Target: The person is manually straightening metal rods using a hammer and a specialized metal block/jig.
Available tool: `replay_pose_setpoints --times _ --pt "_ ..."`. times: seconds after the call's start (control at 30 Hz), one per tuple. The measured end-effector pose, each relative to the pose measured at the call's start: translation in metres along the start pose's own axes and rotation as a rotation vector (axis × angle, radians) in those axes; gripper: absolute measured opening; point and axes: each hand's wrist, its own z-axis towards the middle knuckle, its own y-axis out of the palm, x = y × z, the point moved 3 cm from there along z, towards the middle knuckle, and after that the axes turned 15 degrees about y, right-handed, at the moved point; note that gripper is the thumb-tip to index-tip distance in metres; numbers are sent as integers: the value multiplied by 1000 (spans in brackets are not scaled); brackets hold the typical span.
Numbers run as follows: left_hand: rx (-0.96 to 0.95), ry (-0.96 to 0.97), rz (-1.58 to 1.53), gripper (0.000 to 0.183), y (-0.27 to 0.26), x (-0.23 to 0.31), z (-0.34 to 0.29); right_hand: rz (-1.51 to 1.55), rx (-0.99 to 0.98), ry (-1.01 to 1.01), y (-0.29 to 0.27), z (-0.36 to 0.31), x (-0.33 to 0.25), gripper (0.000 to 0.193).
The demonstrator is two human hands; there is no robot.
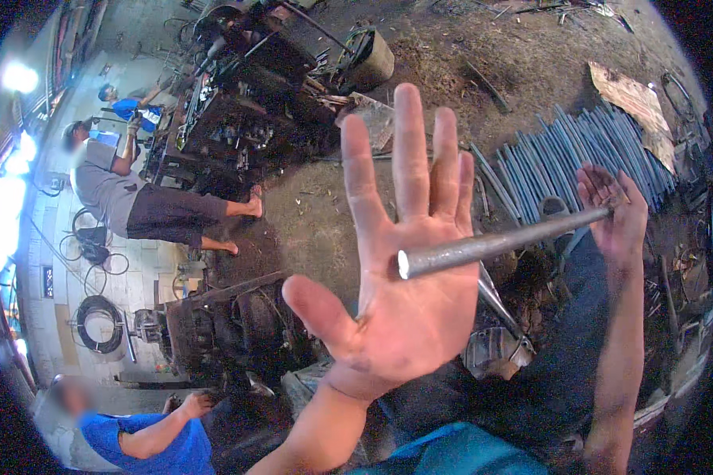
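My left hand is held up with the palm showing, its fingers spread and straight, and it grips nothing. Across its palm runs the near end of a round grey metal rod, whose bright, bare end face points left. Whether the rod touches the palm, I cannot tell. Off to the right, my right hand has its fingers curled around the rod's other end. Beyond that hand, a pile of similar thin metal rods lies on the ground.
A worker in grey stands left by a dark machine; another in blue is farther back. At lower left sits a person in blue. A coiled black hose, a rusty bin and a brown sheet lie about.
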Motion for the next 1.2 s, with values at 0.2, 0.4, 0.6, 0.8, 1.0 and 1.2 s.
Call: replay_pose_setpoints --times 0.2,0.4,0.6,0.8,1.0,1.2 --pt "-4 -42 -8 100 -5 1 7 122 13 90 9 3 -1 40" --pt "0 -29 -4 95 -6 1 11 102 -38 105 8 6 0 41" --pt "358 -209 -29 68 -73 -2 32 101 51 50 19 0 -2 42" --pt "686 -342 -134 44 -148 2 47 44 -286 232 38 -14 11 57" --pt "620 -137 312 55 -197 26 62 78 -392 506 64 -20 41 68" --pt "606 -186 458 38 -213 18 65 -218 -704 773 57 -36 59 69"
